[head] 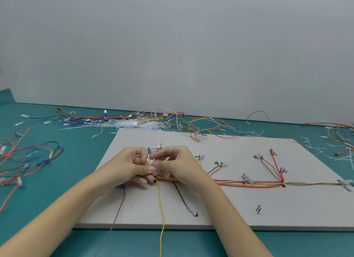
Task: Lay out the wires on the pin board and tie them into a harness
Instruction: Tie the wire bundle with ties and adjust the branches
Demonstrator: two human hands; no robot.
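Observation:
A white pin board (229, 205) lies on the green table. A bundle of red, yellow and grey wires (258, 184) runs left to right across it, with branches going up to labelled pins. My left hand (132, 166) and my right hand (176, 164) meet at the bundle's left end, fingers curled and fingertips pinching something small there, probably a clear cable tie; it is mostly hidden. A yellow wire (162, 214), a grey wire (116, 212) and a black wire (182, 197) hang down from that spot towards the board's front edge.
A heap of loose coloured wires and white cable ties (153, 122) lies behind the board by the wall. More red and black wires (28, 159) lie left of the board, and others with cut tie ends (337, 140) at the right.

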